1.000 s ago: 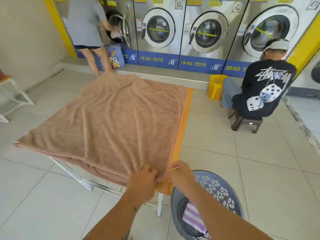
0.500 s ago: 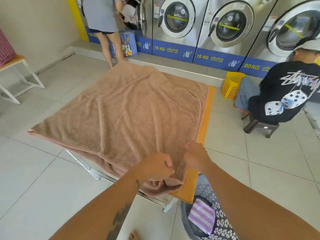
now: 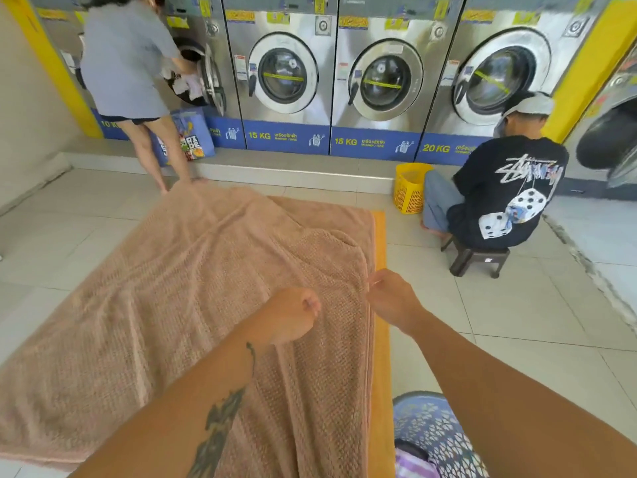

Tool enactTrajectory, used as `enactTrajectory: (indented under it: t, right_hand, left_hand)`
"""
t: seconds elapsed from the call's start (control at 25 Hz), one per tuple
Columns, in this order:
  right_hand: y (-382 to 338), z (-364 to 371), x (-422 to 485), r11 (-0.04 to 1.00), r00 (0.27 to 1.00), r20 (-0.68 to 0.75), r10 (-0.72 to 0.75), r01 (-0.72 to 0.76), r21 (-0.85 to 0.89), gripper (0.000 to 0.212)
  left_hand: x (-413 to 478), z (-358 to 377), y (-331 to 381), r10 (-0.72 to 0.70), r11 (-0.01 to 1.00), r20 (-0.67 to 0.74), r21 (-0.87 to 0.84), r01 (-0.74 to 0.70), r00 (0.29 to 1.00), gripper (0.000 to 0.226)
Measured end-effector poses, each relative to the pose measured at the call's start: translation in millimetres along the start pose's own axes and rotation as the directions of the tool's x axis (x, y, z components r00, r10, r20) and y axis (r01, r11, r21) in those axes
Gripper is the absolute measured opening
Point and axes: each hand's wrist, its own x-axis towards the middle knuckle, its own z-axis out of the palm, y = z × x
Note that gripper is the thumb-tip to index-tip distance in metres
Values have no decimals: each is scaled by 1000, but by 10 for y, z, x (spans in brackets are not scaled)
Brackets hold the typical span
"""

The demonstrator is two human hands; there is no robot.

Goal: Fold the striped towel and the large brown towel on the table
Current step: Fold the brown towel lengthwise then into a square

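Big brown towel (image 3: 179, 305) is lying doubled over the orange table (image 3: 381, 339), so it's looking partway folded, more folds to go. Waffle-textured, plush, a bit rumpled. Left hand (image 3: 289, 315) is fisting the cloth, right hand (image 3: 389, 298) is pinching its edge. Striped towel (image 3: 413, 465) is sitting in the basket (image 3: 437, 429), untouched.

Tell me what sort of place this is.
Most likely a self-service laundromat: a row of big front-loading washing machines labelled 15 KG and 20 KG, a yellow laundry basket, and a brown towel spread on a table.
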Motion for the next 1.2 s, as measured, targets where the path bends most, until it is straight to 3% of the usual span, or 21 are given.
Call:
enactTrajectory:
  t: [0.12, 0.32, 0.52, 0.72, 0.84, 0.92, 1.0, 1.08, 1.12, 1.2]
  right_hand:
    - [-157, -162, 528, 995, 999, -11, -37, 36, -94, 28]
    - [-337, -308, 1337, 999, 997, 73, -27, 25, 26, 30]
    - [-546, -211, 1979, 982, 990, 104, -97, 112, -154, 15]
    - [-605, 162, 2409, 988, 989, 121, -80, 96, -124, 32]
    - [-651, 312, 2621, 952, 975, 216, -57, 118, -281, 15]
    - [-725, 315, 2705, 921, 942, 335, -16, 144, -362, 10]
    - [-776, 248, 2769, 976, 967, 247, -63, 111, -185, 14]
    - [-803, 146, 2724, 981, 995, -56, -81, 90, 174, 20]
    - [-783, 93, 2686, 955, 984, -156, -90, 130, 267, 25]
    - [-669, 30, 2634, 941, 983, -165, -86, 134, 311, 33]
  left_hand:
    - [440, -195, 151, -30, 1000, -17, 4, 30, 999, 25]
    - [1121, -520, 301, -30, 999, -81, 36, 33, 996, 27]
    - [1860, -757, 234, -36, 996, -99, 73, 44, 994, 32]
    - [2514, -818, 184, 58, 960, -63, 276, -38, 996, 54]
    - [2768, -797, 55, 40, 873, 12, 486, -41, 999, 72]
    - [2897, -797, -66, 59, 822, 21, 567, -61, 998, 63]
    - [2978, -840, -117, 135, 833, -26, 545, -99, 991, 39]
    - [3041, -902, -52, 182, 865, -44, 482, -138, 982, 28]
    - [3082, -930, 5, 153, 885, -8, 446, -134, 988, 26]
    - [3121, -973, 177, 34, 887, 173, 448, -110, 984, 35]
